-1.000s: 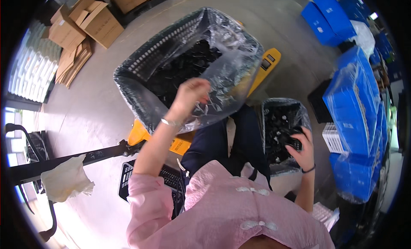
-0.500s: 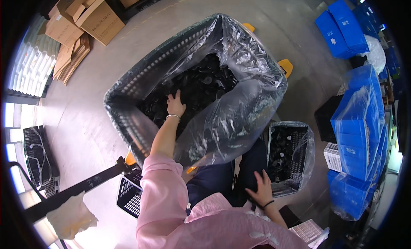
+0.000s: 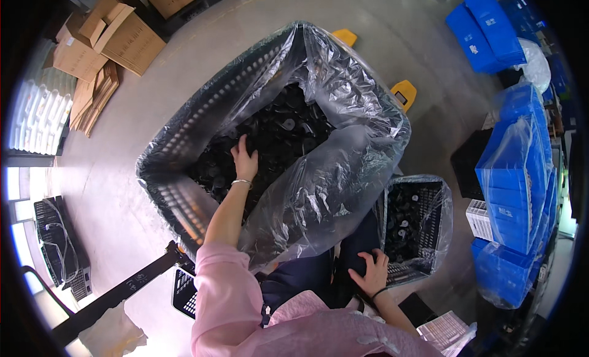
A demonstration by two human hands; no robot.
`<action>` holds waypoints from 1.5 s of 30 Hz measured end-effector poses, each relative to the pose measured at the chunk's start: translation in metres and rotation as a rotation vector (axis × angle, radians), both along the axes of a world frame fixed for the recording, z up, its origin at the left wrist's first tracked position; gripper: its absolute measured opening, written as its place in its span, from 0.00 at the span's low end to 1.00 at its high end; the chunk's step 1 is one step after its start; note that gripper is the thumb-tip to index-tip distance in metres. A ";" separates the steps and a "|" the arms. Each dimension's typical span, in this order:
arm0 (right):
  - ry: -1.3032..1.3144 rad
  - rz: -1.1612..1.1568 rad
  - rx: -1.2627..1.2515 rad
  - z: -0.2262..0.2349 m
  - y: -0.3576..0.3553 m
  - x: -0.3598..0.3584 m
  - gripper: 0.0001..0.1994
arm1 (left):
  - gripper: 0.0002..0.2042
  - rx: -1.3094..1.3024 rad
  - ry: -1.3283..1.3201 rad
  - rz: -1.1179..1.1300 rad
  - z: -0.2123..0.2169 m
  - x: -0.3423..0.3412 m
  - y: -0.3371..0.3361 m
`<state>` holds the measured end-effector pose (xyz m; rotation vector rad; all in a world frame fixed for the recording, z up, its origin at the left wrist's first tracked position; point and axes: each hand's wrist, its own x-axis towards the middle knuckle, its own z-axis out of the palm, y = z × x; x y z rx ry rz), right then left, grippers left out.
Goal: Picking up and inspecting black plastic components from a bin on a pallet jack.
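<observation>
Two hands apart, left hand [image 3: 245,162] among black parts [image 3: 288,133], right hand [image 3: 372,272] at small crate's rim [image 3: 402,276]

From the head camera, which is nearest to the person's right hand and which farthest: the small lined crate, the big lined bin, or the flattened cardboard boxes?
Measured from the right hand:
1. Small lined crate, right beside the hand, on the person's right.
2. Big lined bin, ahead and to the left, where the left hand rests among black parts.
3. Flattened cardboard boxes, far upper left on the floor.
</observation>
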<state>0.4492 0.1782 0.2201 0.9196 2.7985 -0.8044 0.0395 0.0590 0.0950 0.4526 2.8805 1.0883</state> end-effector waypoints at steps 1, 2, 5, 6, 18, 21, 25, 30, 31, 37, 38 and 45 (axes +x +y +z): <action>0.029 -0.006 -0.020 -0.004 0.005 0.001 0.24 | 0.27 0.298 -0.606 0.251 0.033 0.002 0.014; -0.012 -0.015 -0.078 0.006 0.013 -0.003 0.24 | 0.27 0.305 -0.593 0.240 0.072 0.006 0.017; 0.325 -0.164 -0.565 0.029 0.040 -0.036 0.27 | 0.29 0.840 -1.091 -0.224 0.159 0.026 0.010; 0.436 -0.113 -0.561 0.052 0.046 -0.054 0.28 | 0.29 0.905 -1.143 -0.423 0.182 0.038 0.009; 0.808 0.292 -0.552 0.165 0.028 -0.078 0.17 | 0.23 1.019 -1.002 -0.682 0.277 0.192 -0.016; 0.877 0.326 -0.435 0.168 0.026 -0.058 0.16 | 0.20 1.272 -1.091 -0.557 0.271 0.209 -0.014; 0.856 0.224 -0.501 0.176 0.022 -0.043 0.15 | 0.15 1.445 -1.222 -0.476 0.260 0.230 -0.001; 0.825 0.137 -0.656 0.175 0.020 -0.032 0.15 | 0.14 1.501 -1.153 -0.413 0.260 0.240 0.005; 0.798 0.127 -0.690 0.174 0.020 -0.030 0.15 | 0.13 1.497 -1.146 -0.366 0.260 0.239 0.005; 0.796 0.415 -0.262 0.171 0.012 -0.036 0.16 | 0.06 1.379 -1.112 -0.250 0.266 0.253 0.011; 0.785 0.432 -0.265 0.170 0.010 -0.038 0.16 | 0.07 1.346 -1.137 -0.258 0.264 0.257 0.010; 0.807 0.449 -0.279 0.177 0.012 -0.036 0.17 | 0.20 1.397 -1.264 -0.428 0.280 0.257 0.009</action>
